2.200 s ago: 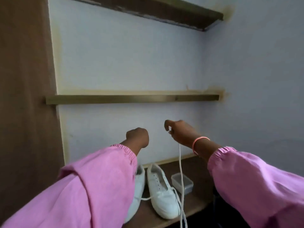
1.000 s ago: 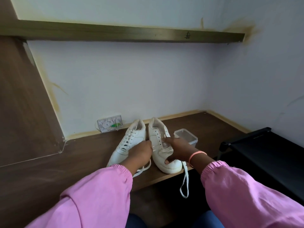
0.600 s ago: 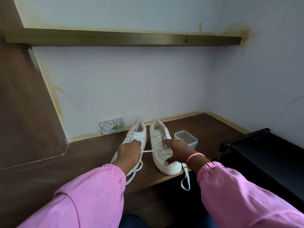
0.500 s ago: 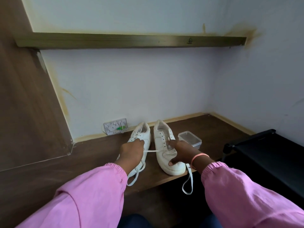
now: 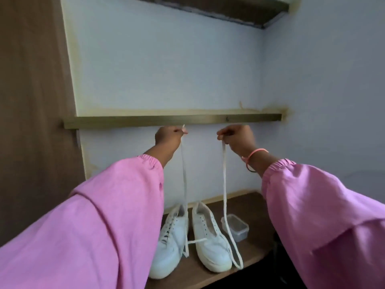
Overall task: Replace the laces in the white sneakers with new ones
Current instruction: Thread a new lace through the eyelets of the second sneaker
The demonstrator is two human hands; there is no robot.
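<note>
Half a second ago my hands were low on the sneakers, drawing the lace sideways through the eyelets; now both are raised high and apart, just under the wall ledge (image 5: 173, 120), and my view has tilted up.

Nearest, my pink sleeves (image 5: 100, 222) fill the lower corners. Past them, on the brown shelf (image 5: 254, 207), the two white sneakers stand side by side, toes toward me: the left sneaker (image 5: 168, 247) laced, the right sneaker (image 5: 210, 245) showing bare eyelets, with the white lace (image 5: 224, 184) crossing it low down. A small clear container (image 5: 235, 226) sits just right of the right sneaker.

From that shoe the lace rises in two strands; the right strand loops down past the shelf's near edge. My left hand (image 5: 168, 135) pinches the left strand's tip, well above the shoes. My right hand (image 5: 237, 137), a pink band (image 5: 255, 153) at its wrist, pinches the right strand at the same height.
</note>
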